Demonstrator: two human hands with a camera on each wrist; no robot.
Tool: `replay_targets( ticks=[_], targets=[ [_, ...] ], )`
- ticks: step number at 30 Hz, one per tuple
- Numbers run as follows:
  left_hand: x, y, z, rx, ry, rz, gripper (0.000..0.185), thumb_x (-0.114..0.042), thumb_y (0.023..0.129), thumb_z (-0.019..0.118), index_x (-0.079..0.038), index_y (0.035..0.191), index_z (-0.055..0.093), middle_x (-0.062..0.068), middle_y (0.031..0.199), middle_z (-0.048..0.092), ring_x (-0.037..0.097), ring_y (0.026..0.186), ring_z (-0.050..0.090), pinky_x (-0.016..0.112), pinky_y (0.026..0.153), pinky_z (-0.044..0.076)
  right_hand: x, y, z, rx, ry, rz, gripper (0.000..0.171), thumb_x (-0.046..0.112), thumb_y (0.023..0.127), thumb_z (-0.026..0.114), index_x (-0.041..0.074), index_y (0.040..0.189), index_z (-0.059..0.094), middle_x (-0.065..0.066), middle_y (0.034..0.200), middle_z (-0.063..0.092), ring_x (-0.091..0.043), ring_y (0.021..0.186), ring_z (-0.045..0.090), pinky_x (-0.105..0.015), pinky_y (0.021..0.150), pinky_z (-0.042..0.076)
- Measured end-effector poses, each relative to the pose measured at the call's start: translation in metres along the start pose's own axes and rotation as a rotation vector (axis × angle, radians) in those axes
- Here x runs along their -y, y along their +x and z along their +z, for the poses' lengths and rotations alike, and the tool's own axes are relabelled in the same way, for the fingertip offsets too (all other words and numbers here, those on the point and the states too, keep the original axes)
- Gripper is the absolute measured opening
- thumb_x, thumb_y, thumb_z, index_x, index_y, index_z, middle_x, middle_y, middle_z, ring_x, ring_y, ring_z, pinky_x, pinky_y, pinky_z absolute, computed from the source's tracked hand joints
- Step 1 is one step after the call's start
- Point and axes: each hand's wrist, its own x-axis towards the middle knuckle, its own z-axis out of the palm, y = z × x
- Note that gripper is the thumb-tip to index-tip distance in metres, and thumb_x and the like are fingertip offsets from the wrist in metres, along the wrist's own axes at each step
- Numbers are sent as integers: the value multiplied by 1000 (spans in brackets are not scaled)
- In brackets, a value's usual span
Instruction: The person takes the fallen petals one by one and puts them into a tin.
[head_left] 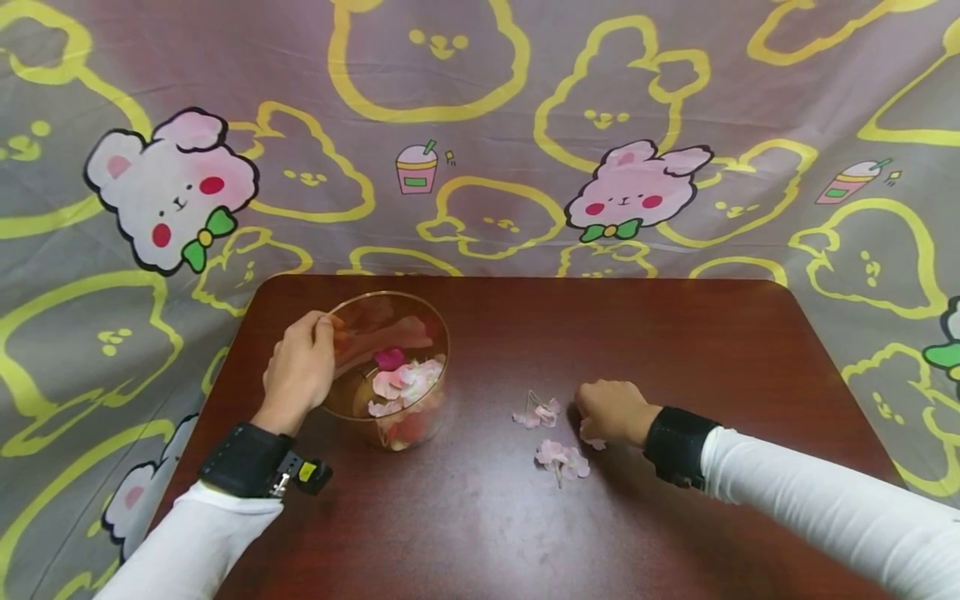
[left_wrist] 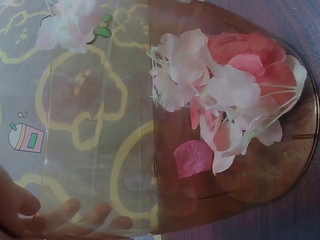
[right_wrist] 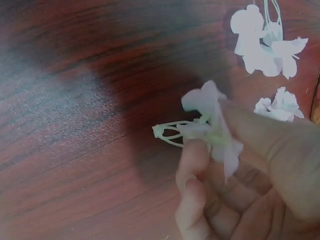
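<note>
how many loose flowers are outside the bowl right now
3. One flower is pinched in the right hand. Two lie on the table: one just left of that hand, one nearer the person. More may be hidden under the hand.

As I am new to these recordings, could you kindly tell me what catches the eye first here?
A clear bowl of pink petals stands at the left of the dark wooden table, the left hand gripping its rim. To the right, the right hand pinches a pale flower, with loose flowers beside it and a cartoon rabbit cloth behind.
</note>
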Motion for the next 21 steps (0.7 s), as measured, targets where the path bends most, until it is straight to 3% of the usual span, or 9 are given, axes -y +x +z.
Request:
replay_targets(
  ticks=[4, 11, 21],
  targets=[
    [0, -1, 0, 2, -4, 4, 54, -42, 109, 18, -13, 132, 58, 19, 123, 65, 40, 105, 62, 54, 79, 43, -2, 0, -2, -32, 24, -10, 22, 5, 84, 70, 15, 67, 59, 5, 61, 44, -13, 56, 42, -29, 52, 32],
    [1, -1, 2, 2, -11, 3, 54, -42, 109, 18, -13, 131, 59, 18, 125, 66, 40, 106, 62, 55, 80, 43, 5, 2, -21, -131, 65, -54, 7, 13, 91, 73, 7, 90, 69, 0, 69, 60, -14, 61, 52, -27, 56, 43],
    [0, 0, 2, -7, -13, -3, 53, -41, 109, 19, -13, 130, 59, 17, 123, 66, 38, 105, 62, 54, 81, 42, 61, 7, -59, -287, 57, -223, 9, 13, 90, 76, 8, 95, 71, -2, 80, 71, -11, 64, 59, -26, 58, 49]
  ],
)
